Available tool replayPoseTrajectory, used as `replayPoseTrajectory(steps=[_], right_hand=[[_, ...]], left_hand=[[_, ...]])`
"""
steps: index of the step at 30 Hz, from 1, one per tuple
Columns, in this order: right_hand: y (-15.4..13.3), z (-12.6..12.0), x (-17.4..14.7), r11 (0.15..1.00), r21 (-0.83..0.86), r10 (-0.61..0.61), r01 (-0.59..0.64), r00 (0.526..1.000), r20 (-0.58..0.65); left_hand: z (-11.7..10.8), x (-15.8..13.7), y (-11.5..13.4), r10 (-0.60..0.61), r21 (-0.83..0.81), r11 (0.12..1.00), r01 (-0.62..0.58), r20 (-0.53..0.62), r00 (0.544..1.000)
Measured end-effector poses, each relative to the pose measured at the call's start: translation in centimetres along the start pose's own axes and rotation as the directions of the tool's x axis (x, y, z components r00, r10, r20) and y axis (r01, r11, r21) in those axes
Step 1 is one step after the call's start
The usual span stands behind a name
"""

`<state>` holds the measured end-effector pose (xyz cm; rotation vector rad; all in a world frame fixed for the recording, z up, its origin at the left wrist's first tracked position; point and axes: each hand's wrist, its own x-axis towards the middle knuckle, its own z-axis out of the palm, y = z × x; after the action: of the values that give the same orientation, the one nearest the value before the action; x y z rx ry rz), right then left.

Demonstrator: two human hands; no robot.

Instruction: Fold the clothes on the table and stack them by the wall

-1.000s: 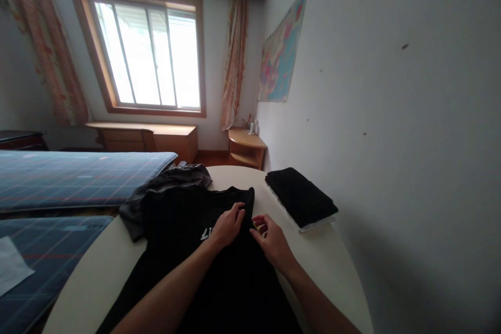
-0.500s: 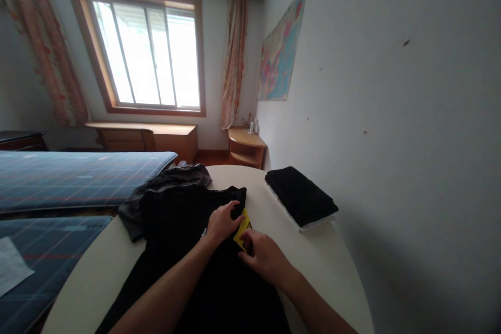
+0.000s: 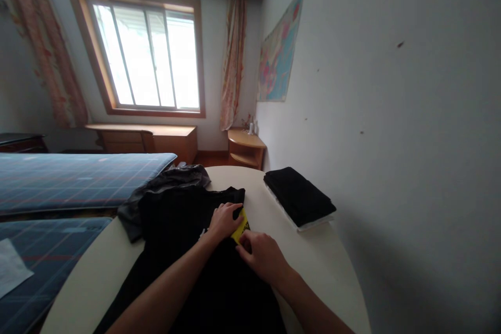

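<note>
A black shirt [image 3: 183,271] is spread over the round table, its far end rumpled. A yellow patch with dark marks [image 3: 240,226] shows along its right edge, between my hands; I cannot tell whether it is a print or a separate piece. My left hand [image 3: 226,219] rests on the shirt at the patch's upper left, thumb and fingers bent around the cloth. Below the patch, my right hand [image 3: 263,253] pinches the shirt's right edge with curled fingers. A small white bit, possibly a tag [image 3: 202,232], pokes out beside my left wrist.
On the white table [image 3: 313,271], a folded black stack with a white layer beneath [image 3: 299,195] lies at the right, near the wall. Dark grey cloth [image 3: 131,214] sits at the left back. Plaid mattresses [image 3: 86,180] adjoin the table; a white sheet [image 3: 11,269] lies on the nearer one.
Both hands keep their places at the shirt's right edge, with small finger shifts around the yellow patch. My right hand has moved slightly left. The view has shifted a little.
</note>
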<state>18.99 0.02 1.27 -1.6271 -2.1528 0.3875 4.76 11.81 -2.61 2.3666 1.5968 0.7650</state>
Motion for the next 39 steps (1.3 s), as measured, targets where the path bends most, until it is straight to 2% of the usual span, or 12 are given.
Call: replayPoseTrajectory(steps=[3,6,10,12,17,23,28,33,36,39], right_hand=[[0.1,0.0,0.1,0.999,-0.044,0.027,-0.027,1.0,-0.009],[0.9,-0.9,0.3,0.981,-0.122,0.14,-0.149,0.987,-0.075],[2.9,-3.1,0.3,0.91,-0.222,0.338,-0.35,0.937,-0.094],[4.1,-3.8,0.2,0.893,-0.244,0.373,-0.378,0.925,-0.07],[5.8,-3.2,0.1,0.957,-0.212,0.178,-0.196,0.979,-0.103],[6.8,-1.9,0.9,0.979,-0.204,-0.022,0.012,0.999,-0.049],[7.2,-1.7,1.3,0.983,-0.179,-0.046,0.04,0.999,-0.029],[7.5,-1.9,1.3,0.991,-0.126,-0.047,0.043,0.999,-0.028],[7.8,-2.2,1.2,0.992,-0.12,-0.042,0.038,0.999,-0.032],[7.8,-2.2,1.2,0.988,-0.149,-0.056,0.046,0.997,-0.06]], left_hand=[[0.2,0.7,-0.1,-0.042,-0.02,0.999,0.042,0.0,0.999],[0.6,1.6,-0.3,-0.089,-0.117,0.989,0.09,0.011,0.996],[1.3,2.8,-0.7,-0.033,-0.207,0.977,0.041,0.043,0.999],[1.6,3.4,-0.7,0.014,-0.182,0.983,-0.002,0.064,0.998],[2.3,5.4,-0.6,0.057,-0.135,0.99,-0.042,0.105,0.993],[3.1,7.5,0.2,0.059,-0.12,0.992,-0.044,0.123,0.991],[3.3,7.9,1.1,0.029,-0.135,0.991,-0.016,0.091,0.995],[3.0,7.8,1.1,-0.115,-0.12,0.986,0.116,0.019,0.993],[2.7,7.8,0.5,-0.168,-0.112,0.978,0.173,0.057,0.984],[2.4,7.8,0.1,-0.159,-0.12,0.978,0.173,0.117,0.98]])
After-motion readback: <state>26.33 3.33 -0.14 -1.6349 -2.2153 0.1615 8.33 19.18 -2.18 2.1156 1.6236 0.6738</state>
